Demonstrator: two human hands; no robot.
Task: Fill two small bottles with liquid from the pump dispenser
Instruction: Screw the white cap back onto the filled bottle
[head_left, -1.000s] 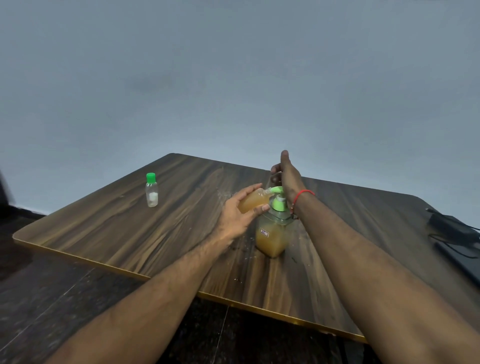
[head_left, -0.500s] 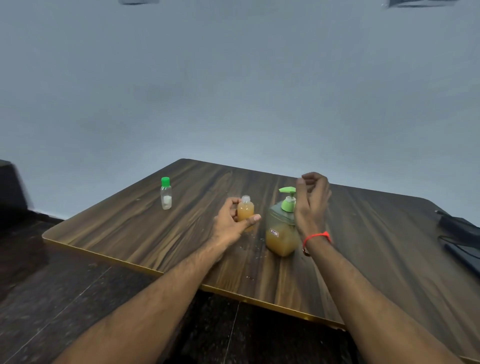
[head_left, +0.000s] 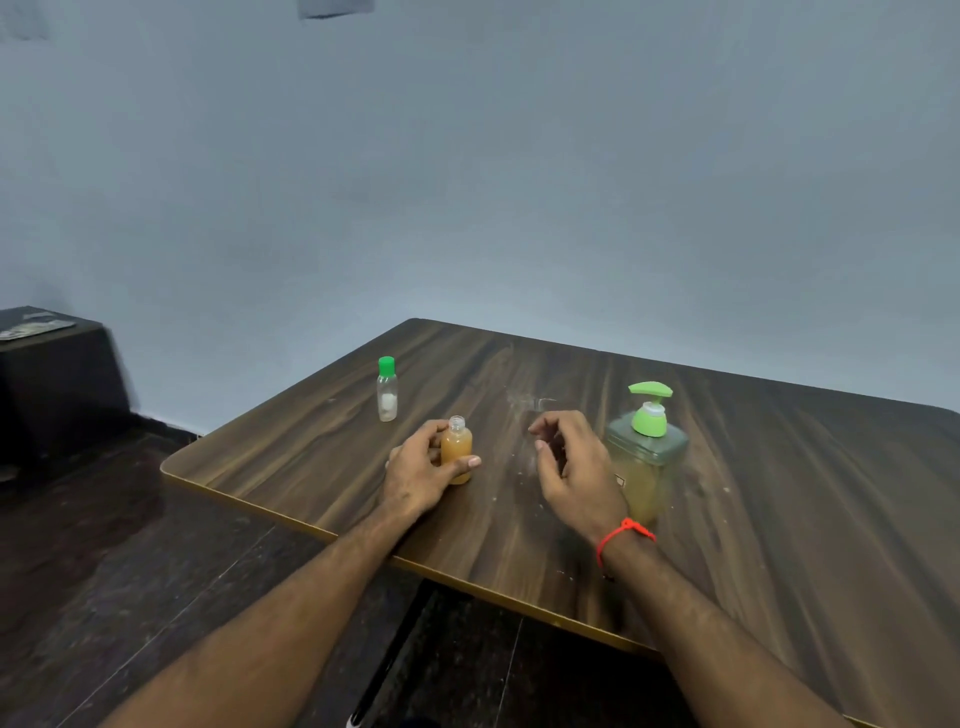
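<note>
The small clear plastic bottle filled with amber liquid (head_left: 456, 451) stands upright and uncapped on the dark wood-grain counter (head_left: 779, 493), with the left hand (head_left: 423, 475) wrapped round its lower body, thumb across the front, so that grip holds the bottle. The right hand (head_left: 574, 467) hovers between it and the square clear pump dispenser with the light-green pump head (head_left: 647, 457), fingers loosely curled and holding nothing. Farther back stands a second small clear bottle with a green cap (head_left: 387, 389), apart from both hands and looking nearly empty. The filled bottle is probably light and thin-walled, so a hard squeeze could push liquid out of the open neck; it may also be slick if liquid ran down it. Holding it low on the body, upright, seems safest. The dispenser looks heavier and steady, best steadied at its shoulder while pressing the pump head.
</note>
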